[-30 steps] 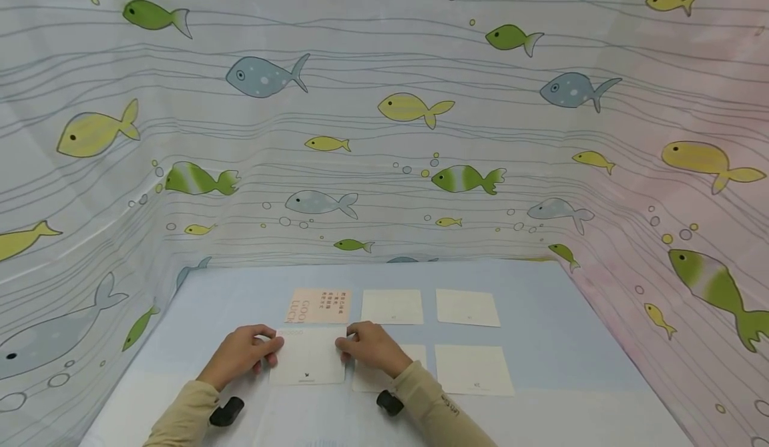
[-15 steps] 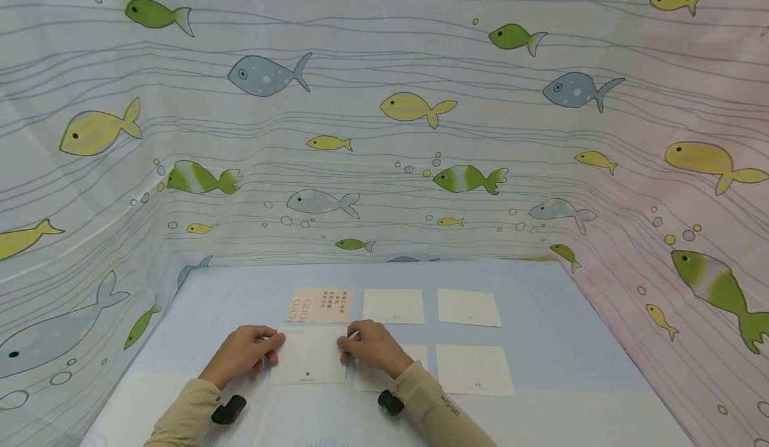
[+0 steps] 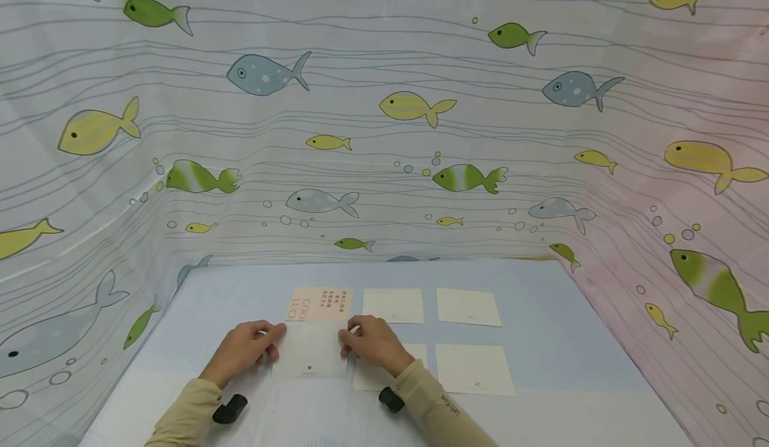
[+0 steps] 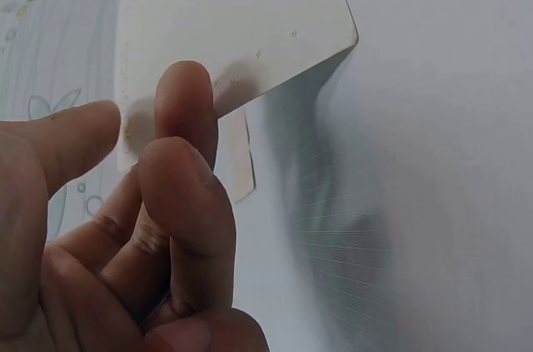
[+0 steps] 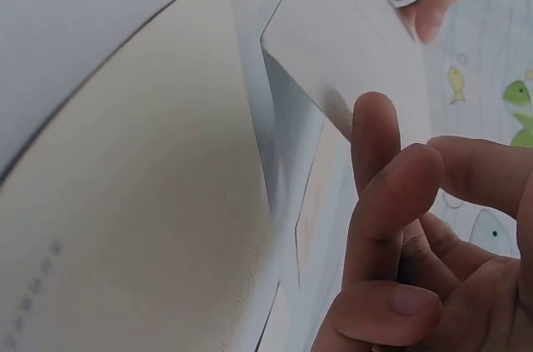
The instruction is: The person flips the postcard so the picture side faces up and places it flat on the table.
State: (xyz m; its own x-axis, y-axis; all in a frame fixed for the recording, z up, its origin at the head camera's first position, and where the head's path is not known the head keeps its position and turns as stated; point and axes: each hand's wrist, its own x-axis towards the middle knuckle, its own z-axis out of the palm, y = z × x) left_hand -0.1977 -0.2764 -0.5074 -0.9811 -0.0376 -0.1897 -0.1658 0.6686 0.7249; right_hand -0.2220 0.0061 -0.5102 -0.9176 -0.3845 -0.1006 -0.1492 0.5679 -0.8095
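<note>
Between my two hands is a white card [image 3: 309,350] with a small dark mark near its lower edge. My left hand [image 3: 240,350] pinches its left edge, and my right hand [image 3: 375,343] pinches its right edge. Both wrist views show the card [image 4: 241,19] lifted off the table with a shadow beneath it. Just behind it lies a pink card [image 3: 327,302] printed with "GOOD LUCK" and vertical characters, its front edge meeting the held card in view. Under my right hand and wrist, another white card [image 3: 369,377] is partly hidden.
More white cards lie flat to the right: a back middle card [image 3: 393,307], a back right card [image 3: 468,307] and a front right card [image 3: 474,370]. The pale table [image 3: 571,340] is enclosed by a fish-patterned curtain [image 3: 384,53]. Black wrist cameras hang below my sleeves.
The white card and both hands have shifted slightly away from me. The card now looks more tilted, its far edge reaching the pink card's front. The other cards stay put.
</note>
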